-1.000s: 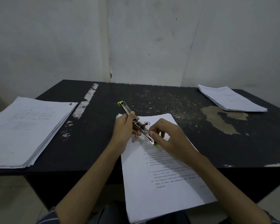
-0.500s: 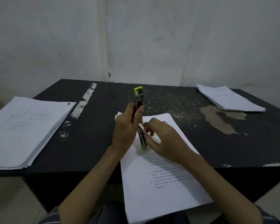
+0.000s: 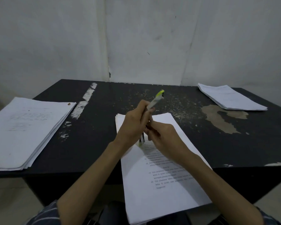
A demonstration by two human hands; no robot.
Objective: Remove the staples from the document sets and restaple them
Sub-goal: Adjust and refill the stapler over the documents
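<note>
A green and metal stapler (image 3: pixel 157 99) is held up above the printed document set (image 3: pixel 159 184) that lies in front of me and hangs over the table's near edge. My left hand (image 3: pixel 133 124) grips the stapler around its middle, its green tip pointing up and to the right. My right hand (image 3: pixel 164 138) touches the stapler's lower part with curled fingers, just above the top of the page. The stapler's lower end (image 3: pixel 141 141) shows between the two hands. What the right fingers hold is hidden.
A thick pile of papers (image 3: pixel 23 132) lies on the left of the black table (image 3: pixel 234 146). A smaller stack of papers (image 3: pixel 230 98) sits at the far right corner. The tabletop is scuffed with worn patches. A white wall stands behind.
The stapler has swung from lying flat and pointing up-left, through upright, to leaning up-right. Both hands have stayed on it above the page.
</note>
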